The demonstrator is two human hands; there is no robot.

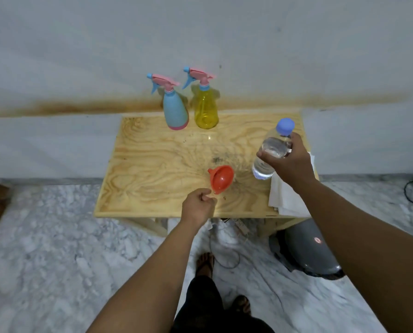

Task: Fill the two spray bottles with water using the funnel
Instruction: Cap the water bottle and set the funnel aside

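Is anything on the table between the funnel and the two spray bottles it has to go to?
Nothing visible does. Between the orange funnel and the blue spray bottle and yellow spray bottle lies only bare table. Both still wear their spray heads.

a plain room in a home: marble-patterned floor [56, 236], stained white wall [80, 56], small plywood table [152, 164], grey household appliance [308, 251] and loose cable [224, 255] on the floor.

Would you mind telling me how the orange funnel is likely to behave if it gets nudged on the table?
The orange funnel looks like thin plastic, so probably light and easily shifted. It lies on its side on the wooden table, so its round rim may roll in an arc. The left hand at its spout would likely steady it.
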